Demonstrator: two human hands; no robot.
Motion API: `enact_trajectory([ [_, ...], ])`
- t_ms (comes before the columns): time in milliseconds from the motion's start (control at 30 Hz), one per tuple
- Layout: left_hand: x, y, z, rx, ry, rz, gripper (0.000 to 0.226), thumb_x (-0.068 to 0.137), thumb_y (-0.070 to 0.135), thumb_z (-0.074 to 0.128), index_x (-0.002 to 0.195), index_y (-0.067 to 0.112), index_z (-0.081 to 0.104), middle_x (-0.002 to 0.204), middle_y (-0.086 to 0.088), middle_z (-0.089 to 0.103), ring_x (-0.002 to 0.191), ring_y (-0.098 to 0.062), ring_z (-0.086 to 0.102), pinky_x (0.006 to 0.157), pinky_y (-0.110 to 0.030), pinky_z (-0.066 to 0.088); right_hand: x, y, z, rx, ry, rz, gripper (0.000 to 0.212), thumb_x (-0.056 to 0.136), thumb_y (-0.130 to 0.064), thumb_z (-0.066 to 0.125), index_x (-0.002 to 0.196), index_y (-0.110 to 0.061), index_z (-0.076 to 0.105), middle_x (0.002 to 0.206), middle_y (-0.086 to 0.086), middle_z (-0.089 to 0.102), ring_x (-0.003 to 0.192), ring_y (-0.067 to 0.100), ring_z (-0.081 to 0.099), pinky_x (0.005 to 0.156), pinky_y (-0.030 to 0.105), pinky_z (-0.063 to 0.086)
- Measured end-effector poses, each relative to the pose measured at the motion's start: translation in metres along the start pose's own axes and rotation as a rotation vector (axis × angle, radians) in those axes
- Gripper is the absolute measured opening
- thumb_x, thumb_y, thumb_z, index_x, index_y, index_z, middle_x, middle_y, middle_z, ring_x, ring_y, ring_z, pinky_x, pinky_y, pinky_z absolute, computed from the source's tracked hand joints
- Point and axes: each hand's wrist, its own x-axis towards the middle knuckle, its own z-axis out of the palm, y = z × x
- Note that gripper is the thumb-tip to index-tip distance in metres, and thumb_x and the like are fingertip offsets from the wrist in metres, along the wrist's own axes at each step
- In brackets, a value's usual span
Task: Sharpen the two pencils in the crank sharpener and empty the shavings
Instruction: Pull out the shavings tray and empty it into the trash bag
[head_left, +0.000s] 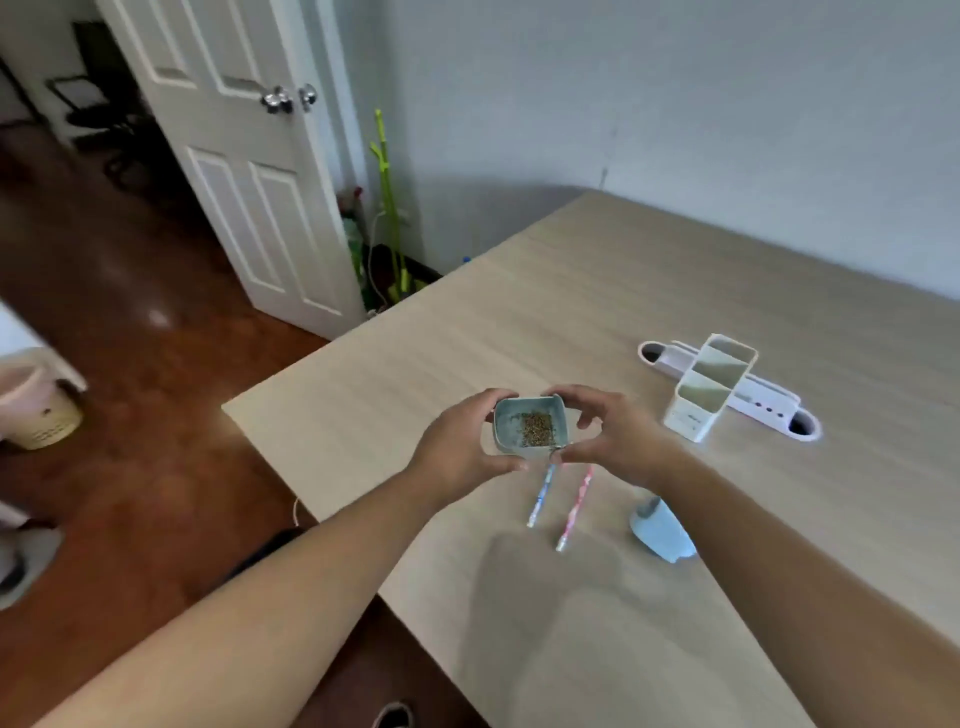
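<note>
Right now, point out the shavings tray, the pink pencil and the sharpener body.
shavings tray (506, 427): head view, bare inner floor.
pink pencil (575, 506): head view, mid-shaft.
sharpener body (662, 532): head view, blue side.

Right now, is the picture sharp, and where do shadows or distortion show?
Head view: soft overall, the blue sharpener blurred; the shavings tray is fairly clear; a broad shadow lies on the table near the pencils; the wide lens slants the door.

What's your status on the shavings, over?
Both hands, left and right, grip the shavings tray. Shavings still inside. Two pencils on desk. Nothing blocking.
</note>
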Motion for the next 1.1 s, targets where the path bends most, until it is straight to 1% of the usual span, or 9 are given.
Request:
enact_trajectory([
  [67, -0.025, -0.03, -0.036, 0.057, 0.116, -0.069, 0.06, 0.062, 0.031, 0.086, 0.114, 0.028, 0.056, 0.108, 0.013, 0.065, 0.1, -0.007, 0.058, 0.088, -0.031, 0.05, 0.027, -0.032, 0.04, -0.02, -0.082, -0.062, 0.065, 0.061, -0.021, 0.085, 0.115, -0.043, 0.057, 0.092, -0.037, 0.058, 0.079, -0.001, 0.048, 0.067, 0.01, 0.038],
  [133, -0.056, -0.064, -0.076, 0.108, 0.223, -0.142, 0.059, 0.061, 0.033, 0.086, 0.112, 0.028, 0.057, 0.105, 0.014, 0.066, 0.096, -0.009, 0.059, 0.087, -0.033, 0.05, 0.051, -0.07, 0.087, -0.043, -0.189, -0.135, 0.069, 0.063, -0.022, 0.084, 0.123, -0.039, 0.053, 0.106, -0.024, 0.059, 0.083, 0.004, 0.05, 0.068, 0.016, 0.039],
  [267, -0.123, -0.128, -0.142, 0.127, 0.37, -0.276, 0.059, 0.06, 0.037, 0.085, 0.112, 0.034, 0.056, 0.105, 0.018, 0.066, 0.093, -0.003, 0.058, 0.083, -0.025, 0.048, 0.088, -0.138, 0.172, 0.042, -0.46, -0.165, 0.078, 0.066, -0.021, 0.083, 0.133, -0.032, 0.044, 0.125, -0.012, 0.051, 0.102, 0.015, 0.055, 0.071, 0.014, 0.044],
  [333, -0.154, -0.159, -0.177, 0.131, 0.425, -0.335, 0.058, 0.059, 0.04, 0.084, 0.11, 0.037, 0.056, 0.107, 0.02, 0.066, 0.093, 0.0, 0.057, 0.081, -0.022, 0.045, 0.103, -0.166, 0.214, 0.185, -0.577, -0.089, 0.067, 0.073, -0.021, 0.079, 0.13, -0.03, 0.047, 0.128, -0.007, 0.051, 0.107, 0.013, 0.056, 0.075, 0.021, 0.048],
  [433, -0.188, -0.208, -0.222, 0.122, 0.446, -0.398, 0.057, 0.057, 0.037, 0.085, 0.107, 0.036, 0.057, 0.104, 0.02, 0.067, 0.094, -0.003, 0.06, 0.087, -0.032, 0.05, 0.127, -0.196, 0.276, 0.301, -0.629, 0.007, 0.036, 0.084, -0.026, 0.066, 0.119, -0.024, 0.057, 0.125, 0.004, 0.062, 0.107, 0.011, 0.06, 0.076, 0.023, 0.049],
  [633, -0.219, -0.3, -0.285, 0.049, 0.369, -0.489, 0.055, 0.056, 0.032, 0.083, 0.105, 0.035, 0.059, 0.102, 0.018, 0.068, 0.093, -0.004, 0.063, 0.088, -0.035, 0.051, 0.166, -0.24, 0.398, 0.406, -0.801, 0.193, 0.025, 0.09, -0.026, 0.058, 0.114, -0.02, 0.06, 0.113, 0.005, 0.07, 0.104, 0.017, 0.065, 0.087, 0.03, 0.052],
  [833, -0.221, -0.378, -0.275, -0.097, 0.321, -0.593, 0.058, 0.057, 0.026, 0.086, 0.108, 0.033, 0.059, 0.104, 0.016, 0.069, 0.096, -0.006, 0.063, 0.091, -0.037, 0.05, 0.197, -0.228, 0.465, 0.444, -0.883, 0.406, 0.026, 0.093, -0.014, 0.054, 0.119, -0.014, 0.055, 0.111, 0.007, 0.069, 0.102, 0.015, 0.067, 0.079, 0.022, 0.057],
  [967, -0.206, -0.435, -0.233, -0.18, 0.285, -0.681, 0.062, 0.057, 0.03, 0.085, 0.112, 0.034, 0.057, 0.109, 0.014, 0.069, 0.101, -0.008, 0.062, 0.09, -0.037, 0.05, 0.222, -0.18, 0.502, 0.519, -0.945, 0.604, 0.029, 0.095, -0.009, 0.048, 0.122, -0.018, 0.055, 0.118, 0.008, 0.067, 0.107, 0.02, 0.066, 0.084, 0.029, 0.055],
  [1100, -0.203, -0.5, -0.167, -0.125, 0.115, -0.856, 0.077, 0.067, 0.038, 0.079, 0.134, 0.023, 0.043, 0.136, 0.0, 0.051, 0.125, -0.018, 0.047, 0.103, -0.039, 0.041, 0.239, -0.104, 0.557, 0.443, -0.757, 0.744, 0.036, 0.093, -0.004, 0.05, 0.129, -0.009, 0.049, 0.119, 0.016, 0.061, 0.098, 0.024, 0.064, 0.081, 0.032, 0.052],
])
